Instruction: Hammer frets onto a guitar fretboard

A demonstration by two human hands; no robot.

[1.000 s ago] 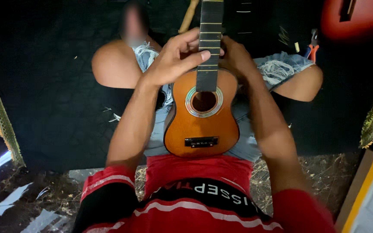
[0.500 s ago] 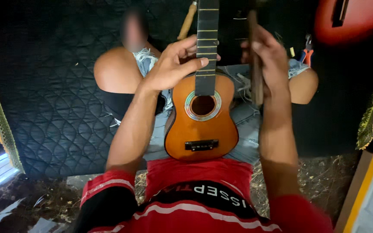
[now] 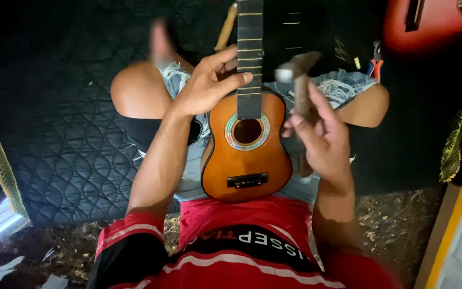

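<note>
A small orange-brown guitar (image 3: 247, 155) rests upright on my lap, its dark fretted neck (image 3: 250, 48) pointing away from me. My left hand (image 3: 209, 83) grips the neck where it meets the body, thumb across the frets. My right hand (image 3: 322, 134) holds a hammer (image 3: 298, 80) by its wooden handle, the metal head raised just to the right of the neck. The guitar has a round sound hole and a black bridge; no strings are visible.
I sit on a dark quilted mat (image 3: 65, 134). A red guitar body (image 3: 434, 24) lies at the top right, orange-handled pliers (image 3: 374, 64) near my right knee, and a wooden stick (image 3: 225, 27) beside the neck. A white and yellow box (image 3: 455, 241) stands at the right.
My right hand left the guitar's right side, picked up the hammer and raised it beside the neck. My left hand kept its grip on the neck.
</note>
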